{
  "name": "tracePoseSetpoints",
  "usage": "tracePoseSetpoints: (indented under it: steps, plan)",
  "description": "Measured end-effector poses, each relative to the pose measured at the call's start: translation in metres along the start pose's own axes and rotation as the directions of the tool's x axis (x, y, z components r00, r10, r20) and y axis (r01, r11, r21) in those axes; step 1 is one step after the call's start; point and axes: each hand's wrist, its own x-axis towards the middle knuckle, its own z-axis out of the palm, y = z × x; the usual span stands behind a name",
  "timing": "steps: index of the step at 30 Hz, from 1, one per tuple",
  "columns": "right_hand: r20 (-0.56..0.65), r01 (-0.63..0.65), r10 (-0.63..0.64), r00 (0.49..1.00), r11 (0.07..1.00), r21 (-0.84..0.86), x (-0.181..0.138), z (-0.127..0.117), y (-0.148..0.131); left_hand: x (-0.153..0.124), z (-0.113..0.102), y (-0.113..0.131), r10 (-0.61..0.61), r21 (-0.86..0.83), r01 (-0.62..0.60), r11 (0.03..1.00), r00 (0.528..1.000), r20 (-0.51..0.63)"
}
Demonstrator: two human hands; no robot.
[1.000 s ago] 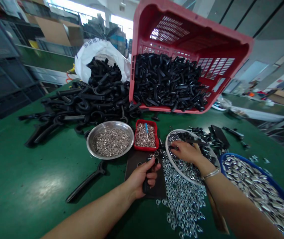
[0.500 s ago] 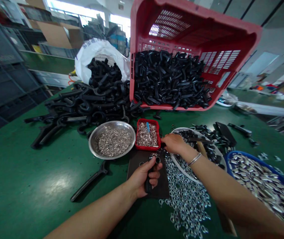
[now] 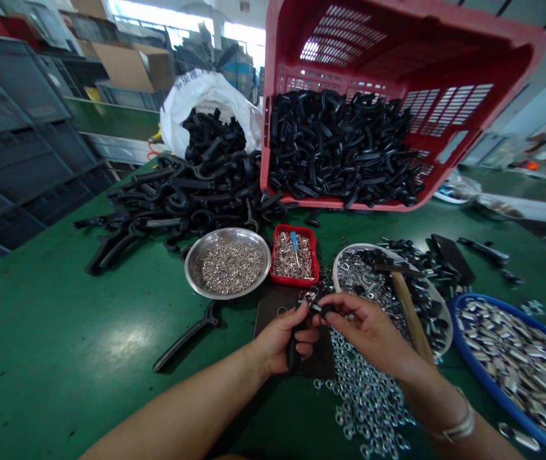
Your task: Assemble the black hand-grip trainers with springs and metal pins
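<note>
My left hand (image 3: 289, 338) is wrapped round a black handle (image 3: 294, 356), held upright above the dark mat (image 3: 265, 313). At the top of that handle, my right hand (image 3: 366, 326) pinches a small black part (image 3: 324, 309) between thumb and fingers. The small part meets the handle's upper end, where some bright metal shows; its exact form is hidden by the fingers. Close beyond the hands stand a red tray (image 3: 294, 280) of small metal pins with a blue-handled screwdriver (image 3: 294, 241) on them, and a steel bowl (image 3: 191, 281) of similar pins.
Metal rings (image 3: 368, 396) lie scattered right of the mat. A white basin (image 3: 337, 268) bears a hammer (image 3: 411, 313) and black parts. At far right is a blue basin (image 3: 469, 367) of metal pieces. Behind stand a red crate (image 3: 265, 140) and piled black handles (image 3: 181, 191). One handle (image 3: 186, 342) lies left.
My right hand has come from beside the red tray back to the left hand, bringing a small black part to the handle's top. The view has shifted slightly.
</note>
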Motion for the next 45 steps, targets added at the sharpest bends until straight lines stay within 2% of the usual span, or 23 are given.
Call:
tracePoseSetpoints:
  steps: [2, 3, 5, 7, 9, 12, 14, 19, 22, 26, 29, 32, 35, 37, 39, 41, 43, 45]
  plan:
    - [-0.111, 0.058, -0.07, 0.991, 0.993, -0.107, -0.009, 0.012, -0.003, -0.004, 0.001, 0.001, 0.043, 0.117, -0.052, 0.992, 0.996, 0.078]
    - [-0.162, 0.113, -0.148, 0.976, 0.971, -0.209, -0.014, 0.017, -0.006, -0.006, 0.002, 0.003, 0.053, 0.18, -0.074, 0.981, 0.991, 0.119]
    - [-0.199, 0.25, -0.37, 0.908, 0.857, -0.452, -0.024, 0.025, -0.011, -0.01, 0.004, 0.007, 0.067, 0.295, -0.115, 0.949, 0.983, 0.171]
    - [-0.115, 0.361, -0.545, 0.83, 0.684, -0.634, -0.032, 0.032, -0.015, -0.013, 0.005, 0.013, 0.083, 0.375, -0.15, 0.915, 0.979, 0.189]
    - [-0.035, 0.404, -0.617, 0.786, 0.555, -0.727, -0.036, 0.037, -0.015, -0.015, 0.004, 0.017, 0.109, 0.409, -0.178, 0.895, 0.976, 0.188]
    - [0.012, 0.398, -0.664, 0.747, 0.434, -0.808, -0.038, 0.042, -0.013, -0.016, 0.001, 0.021, 0.125, 0.431, -0.182, 0.884, 0.979, 0.159]
    - [0.017, 0.387, -0.683, 0.73, 0.392, -0.835, -0.038, 0.044, -0.012, -0.016, 0.0, 0.024, 0.122, 0.455, -0.163, 0.875, 0.985, 0.119]
    - [-0.071, 0.302, -0.692, 0.719, 0.403, -0.864, -0.035, 0.048, -0.012, -0.018, 0.001, 0.028, 0.08, 0.544, -0.121, 0.83, 0.992, 0.097]
    - [-0.137, 0.271, -0.692, 0.708, 0.446, -0.853, -0.025, 0.044, -0.005, -0.014, 0.005, 0.024, 0.144, 0.541, -0.179, 0.822, 0.984, 0.107]
    - [-0.331, 0.108, -0.543, 0.772, 0.626, -0.773, -0.007, 0.032, 0.009, -0.005, 0.007, 0.014, 0.275, 0.491, -0.246, 0.836, 0.961, 0.013]
    - [-0.292, 0.097, -0.446, 0.846, 0.668, -0.738, 0.0, 0.026, 0.015, 0.0, 0.008, 0.01, 0.303, 0.492, -0.244, 0.836, 0.952, -0.042]
    - [-0.245, 0.046, -0.287, 0.926, 0.73, -0.682, 0.003, 0.023, 0.018, 0.0, 0.01, 0.009, 0.417, 0.607, -0.294, 0.738, 0.906, -0.068]
    - [-0.225, -0.051, -0.047, 0.973, 0.91, -0.411, 0.005, 0.024, 0.022, -0.001, 0.013, 0.007, 0.547, 0.75, -0.334, 0.571, 0.836, -0.043]
    - [-0.183, -0.179, 0.151, 0.971, 0.973, -0.148, 0.006, 0.025, 0.025, -0.002, 0.014, 0.005, 0.597, 0.803, -0.361, 0.475, 0.802, 0.007]
    - [-0.115, -0.288, 0.284, 0.952, 0.957, -0.02, 0.007, 0.025, 0.029, 0.0, 0.013, 0.002, 0.616, 0.801, -0.391, 0.454, 0.787, 0.035]
    - [-0.112, -0.294, 0.281, 0.953, 0.948, -0.121, 0.007, 0.023, 0.032, 0.002, 0.012, 0.0, 0.608, 0.746, -0.409, 0.525, 0.794, 0.008]
    - [-0.127, -0.193, 0.16, 0.979, 0.932, -0.308, 0.004, 0.021, 0.035, 0.003, 0.012, -0.001, 0.572, 0.671, -0.381, 0.635, 0.816, -0.078]
    - [-0.175, -0.086, 0.002, 0.985, 0.875, -0.476, 0.001, 0.021, 0.038, 0.003, 0.014, -0.001, 0.522, 0.608, -0.327, 0.723, 0.835, -0.172]
